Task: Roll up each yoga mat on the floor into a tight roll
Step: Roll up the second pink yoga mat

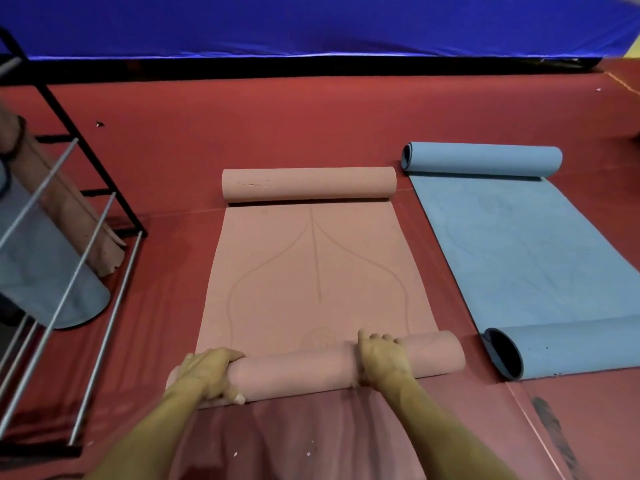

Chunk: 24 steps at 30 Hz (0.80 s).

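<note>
Left hand (207,370) wraps over the near roll of the pink yoga mat (313,271) close to its left end, fingers curled across the top, thumb tip showing at the lower front edge; it grips the roll. Right hand (382,358) lies on the same roll right of centre, fingers curled over the far side, likewise grasping it. Both forearms reach in from the bottom of the head view. The near roll lies crosswise on the red floor (173,150), its right end extending past the right hand. Beyond it the pink mat lies flat, curved line markings visible on its surface, and its far end is curled up into a second roll. Just right of it, apart, a blue yoga mat (512,251) lies parallel, flat in the middle, curled at both its far and near ends; the near curl shows a dark inner face. At left stands a black metal rack (90,216) with silver bars, holding a rolled pink mat (74,209) and a rolled blue mat (45,271). A blue fabric banner (311,26) runs along the far edge of the floor.
</note>
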### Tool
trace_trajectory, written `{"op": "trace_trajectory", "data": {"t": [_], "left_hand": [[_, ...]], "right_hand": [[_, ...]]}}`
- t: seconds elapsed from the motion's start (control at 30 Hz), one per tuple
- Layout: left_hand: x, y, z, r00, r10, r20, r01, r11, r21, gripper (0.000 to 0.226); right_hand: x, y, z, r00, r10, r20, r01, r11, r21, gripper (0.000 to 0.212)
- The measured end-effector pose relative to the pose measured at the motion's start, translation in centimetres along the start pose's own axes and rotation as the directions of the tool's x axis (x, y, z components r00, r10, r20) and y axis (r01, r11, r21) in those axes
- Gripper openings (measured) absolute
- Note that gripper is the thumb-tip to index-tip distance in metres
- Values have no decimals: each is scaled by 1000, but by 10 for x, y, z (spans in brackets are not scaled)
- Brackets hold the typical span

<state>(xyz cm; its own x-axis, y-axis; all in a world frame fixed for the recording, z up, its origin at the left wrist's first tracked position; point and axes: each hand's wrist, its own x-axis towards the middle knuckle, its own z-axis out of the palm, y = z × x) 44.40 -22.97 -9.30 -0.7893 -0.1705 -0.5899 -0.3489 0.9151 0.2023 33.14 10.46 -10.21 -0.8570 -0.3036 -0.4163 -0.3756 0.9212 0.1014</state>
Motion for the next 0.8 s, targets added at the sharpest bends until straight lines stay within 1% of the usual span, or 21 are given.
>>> {"op": "trace_trajectory", "data": {"t": [0.07, 0.13, 0.27, 0.37, 0.47, 0.57, 0.6, 0.7, 0.73, 0.8], "left_hand": [[-1, 2, -3, 1000, 8, -15, -9, 1000, -23, 89], [-1, 2, -5, 998, 10, -60, -13, 998, -60, 88], [4, -2, -3, 995, -33, -90, 18, 987, -161, 84], [4, 0, -5, 995, -41, -95, 27, 989, -145, 82], [5, 5, -10, 990, -18, -142, 5, 996, -88, 83], [7, 4, -10, 975, -41, -220, 8, 989, -147, 77], [8, 4, -10, 969, -62, -239, 17, 983, -183, 73], [12, 7, -15, 963, -108, -249, 51, 973, -225, 62], [14, 8, -18, 964, -113, -239, 57, 971, -230, 60], [18, 10, -22, 970, -122, -212, 70, 969, -238, 57]], "right_hand": [[3, -1, 2, 999, 35, -29, -34, 999, 31, 48], [7, 0, 3, 997, 56, -58, -53, 998, 38, 42], [14, 3, 3, 998, 9, -68, -8, 1000, 19, 40], [12, -2, 2, 996, 13, -84, -12, 1000, 13, 45], [10, -5, 6, 995, 4, -95, -3, 1000, 13, 41], [13, 1, 7, 989, 12, -146, -6, 999, 40, 37], [15, 3, 6, 987, 1, -160, 4, 1000, 27, 37], [22, 3, -2, 991, -26, -133, 34, 998, 61, 57], [24, 3, -6, 992, -25, -122, 35, 996, 77, 59], [27, 4, -10, 992, -39, -121, 48, 996, 72, 51]]}}
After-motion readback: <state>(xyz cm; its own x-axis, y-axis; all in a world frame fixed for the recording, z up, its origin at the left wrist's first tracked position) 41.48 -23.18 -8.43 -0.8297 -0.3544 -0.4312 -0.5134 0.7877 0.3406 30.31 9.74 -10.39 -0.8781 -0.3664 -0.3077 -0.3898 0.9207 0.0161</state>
